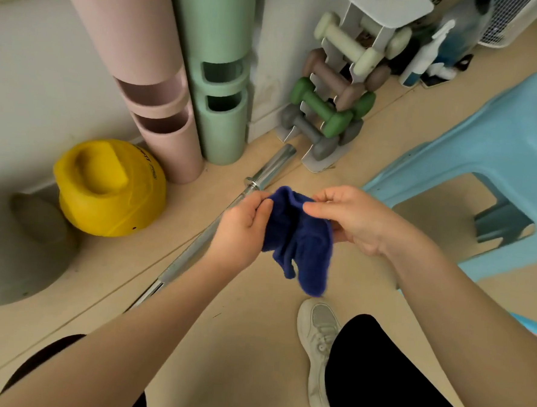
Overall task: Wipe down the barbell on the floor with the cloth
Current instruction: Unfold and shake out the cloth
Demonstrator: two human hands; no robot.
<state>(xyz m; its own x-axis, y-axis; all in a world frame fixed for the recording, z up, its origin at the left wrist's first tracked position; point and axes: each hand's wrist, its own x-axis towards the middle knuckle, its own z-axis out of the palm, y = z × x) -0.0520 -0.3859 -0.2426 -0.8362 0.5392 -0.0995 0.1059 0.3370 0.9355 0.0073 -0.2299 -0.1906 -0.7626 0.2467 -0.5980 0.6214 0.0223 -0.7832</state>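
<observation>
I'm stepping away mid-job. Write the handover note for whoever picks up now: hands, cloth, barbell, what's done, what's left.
Left hand: pinches the upper left edge of the blue cloth.
Right hand: grips the cloth's upper right edge; the cloth hangs bunched between both hands, off the floor.
Barbell: lies on the floor, running diagonally from under the left forearm up toward the dumbbell rack.
Done: cloth picked up.
Left: the cloth is not on the bar; lower it onto the bar and wipe along its length.
</observation>
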